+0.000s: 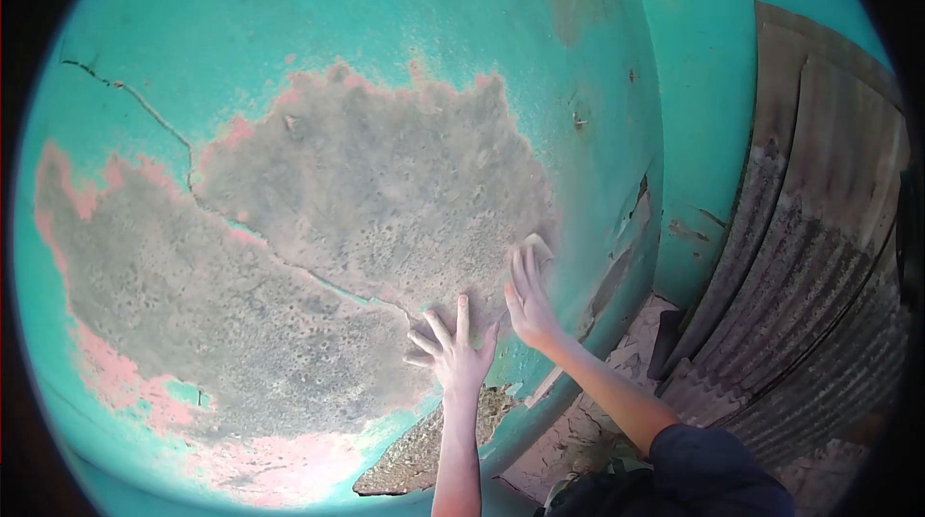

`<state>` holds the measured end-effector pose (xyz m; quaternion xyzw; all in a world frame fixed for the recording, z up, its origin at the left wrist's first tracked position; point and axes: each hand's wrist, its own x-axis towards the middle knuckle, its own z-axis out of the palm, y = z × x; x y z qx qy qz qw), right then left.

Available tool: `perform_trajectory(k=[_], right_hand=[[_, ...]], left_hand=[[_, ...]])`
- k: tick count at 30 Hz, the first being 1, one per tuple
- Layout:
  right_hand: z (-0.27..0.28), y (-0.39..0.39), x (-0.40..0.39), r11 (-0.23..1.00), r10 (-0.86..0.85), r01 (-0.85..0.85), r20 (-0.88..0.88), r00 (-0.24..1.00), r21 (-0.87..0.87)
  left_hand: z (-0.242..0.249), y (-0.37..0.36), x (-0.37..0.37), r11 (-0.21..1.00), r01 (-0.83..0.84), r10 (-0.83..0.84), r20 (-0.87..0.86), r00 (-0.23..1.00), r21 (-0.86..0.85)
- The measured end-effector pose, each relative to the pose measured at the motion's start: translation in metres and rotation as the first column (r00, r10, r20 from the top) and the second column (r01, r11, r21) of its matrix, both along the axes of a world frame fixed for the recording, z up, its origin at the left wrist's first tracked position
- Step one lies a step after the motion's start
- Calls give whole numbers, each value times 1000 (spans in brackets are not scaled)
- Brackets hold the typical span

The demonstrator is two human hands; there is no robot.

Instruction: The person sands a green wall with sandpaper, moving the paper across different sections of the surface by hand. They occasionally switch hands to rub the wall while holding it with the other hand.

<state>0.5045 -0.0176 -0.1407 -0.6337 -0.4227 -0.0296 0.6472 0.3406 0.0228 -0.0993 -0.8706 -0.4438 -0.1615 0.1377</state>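
My left hand point(459, 361) lies with its fingers spread on the wall, over the lower right of a bare grey patch point(385, 180) edged in pink. To its right, my right hand point(532, 303) presses a small pale piece of sandpaper point(538, 246) to the wall at the patch's right edge. Most of that piece is hidden under the fingers. Both hands look dusty. A long crack point(154, 114) runs down across the patch and ends near my left fingers.
Turquoise paint point(385, 6) surrounds the patch. Below my left hand, rough masonry point(414, 454) shows through a break. Corrugated sheets point(809, 228) lean against the wall at right. Broken rubble point(568, 430) covers the floor, and paint peels near the corner point(621, 262).
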Motion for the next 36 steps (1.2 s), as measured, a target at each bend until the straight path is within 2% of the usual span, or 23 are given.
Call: perform_trajectory(k=[3,5,7,9,11,13,14,17,18,19,21,23,24,26,28,30,33,34,36], right_hand=[[16,0,-10,997,71,-68,77,995,-39],[61,6,15,993,60,-51,-76,995,110],[75,16,16,987,78,-66,-79,994,146],[73,18,-7,980,90,-73,-88,992,183],[45,7,-56,989,144,-147,83,986,34],[30,8,-76,989,137,-143,144,980,31],[24,10,-84,992,119,-126,187,975,25],[92,14,-78,982,144,-156,116,983,102],[120,9,-85,987,87,-106,151,985,124],[121,12,-91,985,101,-122,165,981,122],[105,15,-109,988,130,-155,422,897,25],[68,16,-145,986,150,-164,459,876,-9],[67,10,-165,986,160,-159,486,859,-43],[78,17,-177,983,170,-181,468,867,-23],[112,23,-184,983,161,-185,455,876,9],[133,28,-194,989,134,-137,703,699,-52],[86,31,-229,967,235,-242,677,697,-87],[77,18,-239,951,301,-268,671,677,-156],[81,19,-247,956,283,-250,692,664,-152]], left_hand=[[5,-6,-11,1000,23,-23,26,999,-17],[3,-5,-22,992,108,-109,-9,994,-60],[11,-18,-33,994,75,-75,-2,997,-75],[5,-22,-48,990,143,-142,35,989,-22],[3,-28,-57,991,136,-135,98,986,-3],[2,-32,-71,986,164,-156,232,960,-17],[3,-34,-80,989,148,-140,239,961,-15],[23,-40,-107,997,62,-50,252,966,-41],[29,-40,-116,999,23,-11,270,963,-39],[32,-39,-125,999,-16,27,286,958,-40],[37,-39,-140,999,-45,50,320,946,-24],[44,-39,-155,998,-66,68,404,912,-18],[46,-38,-164,996,-85,89,407,909,-26],[52,-37,-183,997,-72,76,434,897,-25],[60,-36,-199,995,-95,86,447,890,-3],[70,-36,-214,993,-120,94,477,874,23],[72,-31,-236,987,-140,68,574,816,81],[71,-31,-244,983,-161,83,559,825,92],[66,-33,-260,987,-137,69,568,820,78]])
